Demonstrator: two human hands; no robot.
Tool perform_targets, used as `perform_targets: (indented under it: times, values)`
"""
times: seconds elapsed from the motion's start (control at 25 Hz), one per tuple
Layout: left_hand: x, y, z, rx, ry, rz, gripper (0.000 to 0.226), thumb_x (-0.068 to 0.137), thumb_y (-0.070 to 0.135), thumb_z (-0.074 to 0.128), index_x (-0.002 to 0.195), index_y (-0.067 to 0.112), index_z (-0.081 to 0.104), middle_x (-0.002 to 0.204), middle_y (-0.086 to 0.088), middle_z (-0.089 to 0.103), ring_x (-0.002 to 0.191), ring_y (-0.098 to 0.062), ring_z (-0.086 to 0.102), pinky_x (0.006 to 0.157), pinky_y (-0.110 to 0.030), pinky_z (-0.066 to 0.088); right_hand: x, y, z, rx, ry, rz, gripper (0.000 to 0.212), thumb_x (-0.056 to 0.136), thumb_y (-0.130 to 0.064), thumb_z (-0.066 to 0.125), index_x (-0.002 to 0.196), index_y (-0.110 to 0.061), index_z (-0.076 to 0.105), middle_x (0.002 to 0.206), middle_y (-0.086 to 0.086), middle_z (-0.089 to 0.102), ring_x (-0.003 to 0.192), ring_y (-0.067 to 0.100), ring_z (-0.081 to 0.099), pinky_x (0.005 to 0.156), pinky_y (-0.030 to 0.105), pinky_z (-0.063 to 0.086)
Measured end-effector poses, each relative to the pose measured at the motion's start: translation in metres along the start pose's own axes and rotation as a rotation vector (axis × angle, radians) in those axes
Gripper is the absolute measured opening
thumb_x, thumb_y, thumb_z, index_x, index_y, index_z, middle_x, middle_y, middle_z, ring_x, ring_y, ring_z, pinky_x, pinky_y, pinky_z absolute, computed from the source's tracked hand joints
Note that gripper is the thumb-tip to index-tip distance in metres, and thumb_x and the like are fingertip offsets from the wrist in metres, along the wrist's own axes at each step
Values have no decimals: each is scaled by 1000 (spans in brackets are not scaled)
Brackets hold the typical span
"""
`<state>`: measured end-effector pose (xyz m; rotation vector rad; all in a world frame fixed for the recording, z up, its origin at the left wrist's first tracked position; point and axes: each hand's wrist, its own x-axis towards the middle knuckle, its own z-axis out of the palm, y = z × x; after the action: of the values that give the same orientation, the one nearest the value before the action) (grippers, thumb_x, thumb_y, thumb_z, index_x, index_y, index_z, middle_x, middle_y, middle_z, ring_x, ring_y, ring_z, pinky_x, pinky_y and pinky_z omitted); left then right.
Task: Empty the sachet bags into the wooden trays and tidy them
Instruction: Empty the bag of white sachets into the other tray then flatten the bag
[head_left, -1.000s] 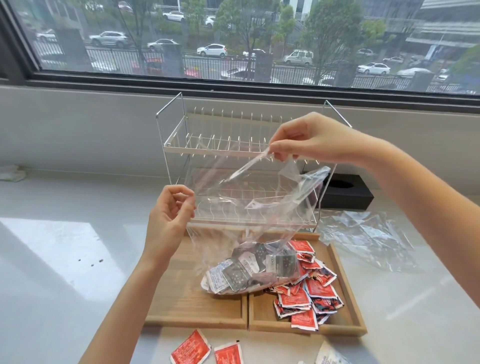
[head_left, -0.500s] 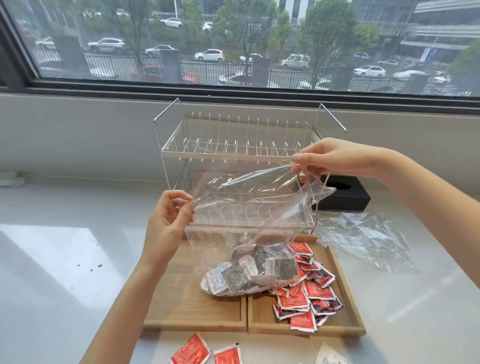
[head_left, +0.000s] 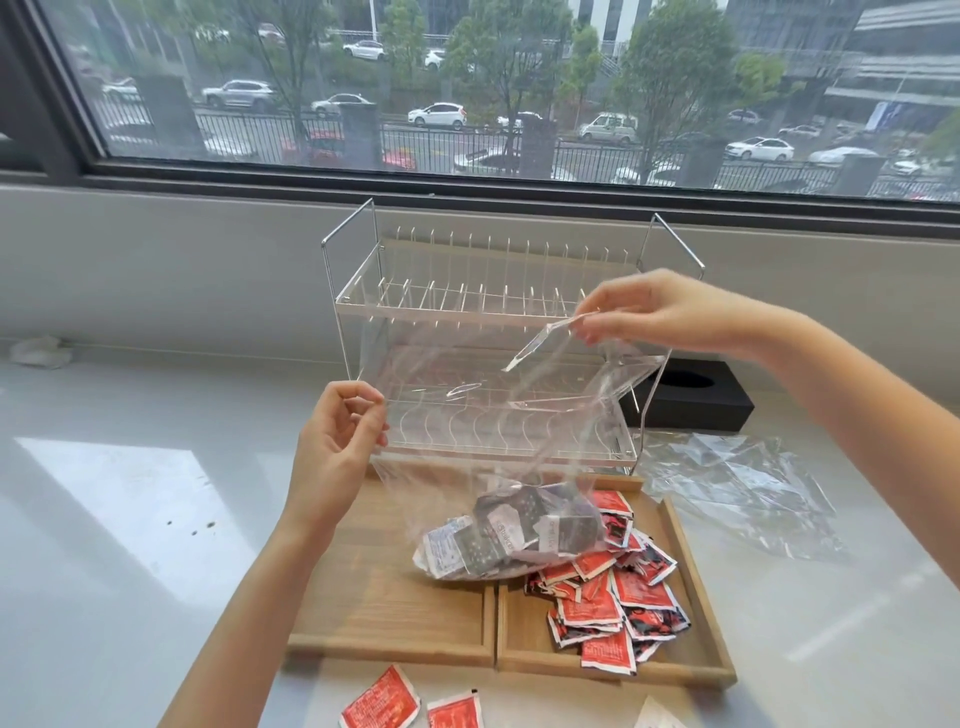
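Observation:
A clear plastic bag (head_left: 483, 415) hangs open between my hands, its bottom resting on the wooden trays. My left hand (head_left: 337, 447) pinches the bag's left edge; my right hand (head_left: 660, 312) pinches the upper right rim. Several grey and white sachets (head_left: 509, 535) lie bunched in the bag's bottom, over the divider between the trays. The left wooden tray (head_left: 374, 608) holds only the bag's end. The right wooden tray (head_left: 696, 660) holds a pile of red sachets (head_left: 618, 592).
A clear two-tier dish rack (head_left: 467, 312) stands right behind the trays. An empty crumpled plastic bag (head_left: 737, 493) lies at the right, a black tissue box (head_left: 691, 395) behind it. Two red sachets (head_left: 405, 704) and a white one (head_left: 657, 717) lie on the counter in front.
My right hand has dropped lower and shifted right with the bag's rim, spreading the mouth wider. My left hand and the sachets in the bag have stayed put.

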<state>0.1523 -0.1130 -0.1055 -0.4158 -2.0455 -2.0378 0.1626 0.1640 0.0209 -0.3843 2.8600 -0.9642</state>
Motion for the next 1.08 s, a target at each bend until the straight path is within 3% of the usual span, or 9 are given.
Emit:
perform_targets:
  times: [0.08,0.2,0.36,0.48,0.56,0.68,0.8,0.92,1.08]
  values:
    - [-1,-2,1,-20,8,-10,21,88,7,50,80,26,52,63,14,53,55,1,51,59,-9,44,0,17,7,-24,-75,94,32,80,-43,53,100,-21,66,95,-5,70,85,7,64,85,21,47]
    - [1,-2,-1,-35,15,-20,21,89,6,48,80,25,52,67,7,50,55,1,50,58,-9,43,-2,25,10,182,-35,163,25,86,-32,53,90,-12,68,79,1,64,71,12,55,71,23,47]
    - [3,0,-2,-48,8,-17,22,89,6,48,78,25,51,58,14,52,52,1,47,55,-8,41,-2,9,-2,28,153,19,21,90,-25,50,88,-16,68,66,-2,59,55,4,52,62,18,46]
    - [5,-1,-2,-31,24,-19,24,89,5,47,78,25,51,58,12,49,51,0,44,52,-9,39,0,-14,-12,-142,297,-144,22,91,-23,48,86,-15,69,69,12,59,61,27,50,62,34,44]
    - [7,-2,-4,-53,34,-23,24,90,5,47,78,25,51,55,15,51,50,-1,44,51,-10,38,2,-17,-12,-218,343,-210,23,91,-24,48,84,-14,68,81,16,61,71,35,53,70,35,46]
    - [6,-2,-5,-60,23,-6,23,89,4,48,79,24,52,55,15,52,51,0,48,54,-8,41,3,-4,-2,-257,411,-225,23,92,-23,46,84,-13,66,94,2,51,80,19,50,73,17,38]
    - [4,0,-2,-58,22,19,19,88,5,49,81,23,52,66,4,50,56,0,51,59,-8,44,6,13,7,-337,588,-259,28,90,-29,47,81,-10,66,91,-3,52,92,15,43,89,32,33]
    - [5,2,-1,-47,38,39,19,88,6,50,82,24,52,69,0,50,58,0,53,62,-9,45,9,19,10,-452,749,-322,28,87,-32,49,82,-9,64,80,-1,56,85,16,47,88,33,32]
    - [8,-5,-6,-18,96,20,20,89,8,50,82,27,52,73,1,53,58,1,54,62,-9,45,3,20,11,48,1050,-256,12,90,-24,50,80,-30,47,74,-18,49,67,-7,50,71,10,38]
